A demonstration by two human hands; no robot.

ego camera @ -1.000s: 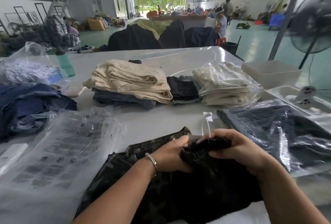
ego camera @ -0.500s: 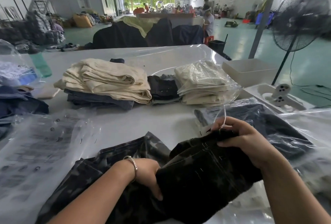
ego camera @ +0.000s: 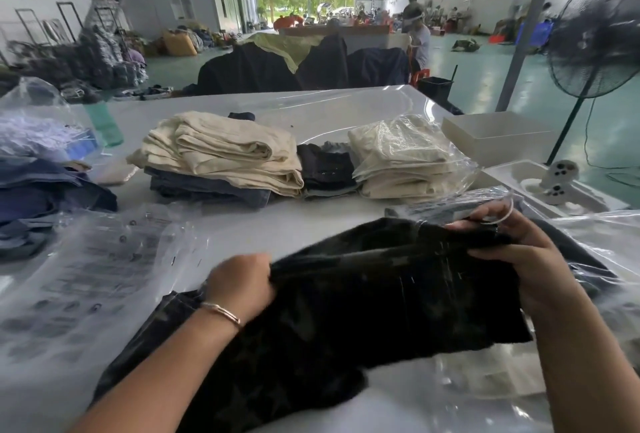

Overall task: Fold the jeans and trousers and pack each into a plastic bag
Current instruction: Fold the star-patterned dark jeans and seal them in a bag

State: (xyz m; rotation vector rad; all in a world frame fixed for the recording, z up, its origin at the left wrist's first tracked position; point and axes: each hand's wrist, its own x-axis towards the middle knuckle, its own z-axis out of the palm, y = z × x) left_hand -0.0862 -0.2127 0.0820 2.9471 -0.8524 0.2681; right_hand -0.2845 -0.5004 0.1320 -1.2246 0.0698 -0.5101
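Trousers [ego camera: 363,297], dark camouflage, mid-fold at near edge of surface [ego camera: 311,110]; upper part lifted, lower part trailing toward left forearm. Left hand [ego camera: 239,285] gripping cloth edge at left, fingers curled round it. Right hand [ego camera: 519,259] gripping far right corner at waistband, white tag loop [ego camera: 502,216] at fingertips. Done so far, judging from layout: cream pair sealed in bag [ego camera: 408,159] at middle right, dark pair in bag [ego camera: 460,204] just beyond right hand. Left to do: folded cream stack [ego camera: 221,152] on denim, small dark folded pile [ego camera: 325,167] between the stack and the cream bagged pair, loose blue denim heap [ego camera: 41,197] at far left, all unbagged. Empty printed bags [ego camera: 86,276] lying flat at left, ready. Current pair not yet folded flat nor bagged. Against half a second back: hands drawn further apart, left hand shifted up onto the cloth edge rather than tucked under the fold, waistband spread wider and raised; camera swung slightly, fan [ego camera: 595,34] more centred at right.
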